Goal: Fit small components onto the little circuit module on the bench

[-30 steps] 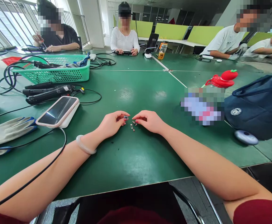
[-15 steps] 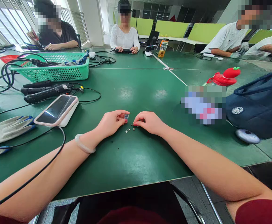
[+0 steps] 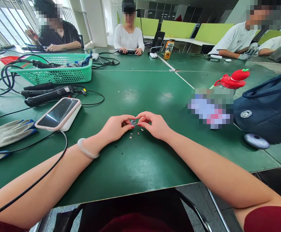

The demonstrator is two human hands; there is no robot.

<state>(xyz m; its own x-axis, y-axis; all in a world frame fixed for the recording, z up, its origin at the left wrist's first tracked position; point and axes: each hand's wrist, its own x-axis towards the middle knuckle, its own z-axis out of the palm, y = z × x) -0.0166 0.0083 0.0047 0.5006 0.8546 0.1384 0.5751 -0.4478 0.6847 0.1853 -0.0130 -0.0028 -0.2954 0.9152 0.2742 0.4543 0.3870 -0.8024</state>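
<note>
My left hand (image 3: 115, 127) and my right hand (image 3: 154, 125) meet fingertip to fingertip above the green table (image 3: 140, 161). Between them they pinch a tiny dark component (image 3: 133, 122). Just below the fingers, a few other small parts (image 3: 131, 135) lie loose on the table, one pale and oblong, others (image 3: 140, 130) smaller. A pale bangle (image 3: 87, 151) circles my left wrist.
A phone on a white base (image 3: 58, 114), a work glove (image 3: 7, 135), black cables (image 3: 34, 141) and black tools (image 3: 46, 95) lie left. A green basket (image 3: 55, 72) stands behind. Right: a red-lidded bottle (image 3: 229, 82), a navy bag (image 3: 266, 109), a small round device (image 3: 256, 141). Other people sit around.
My right hand lifted from the loose parts and moved left to meet my left hand. Both now grip the tiny component that the left held alone.
</note>
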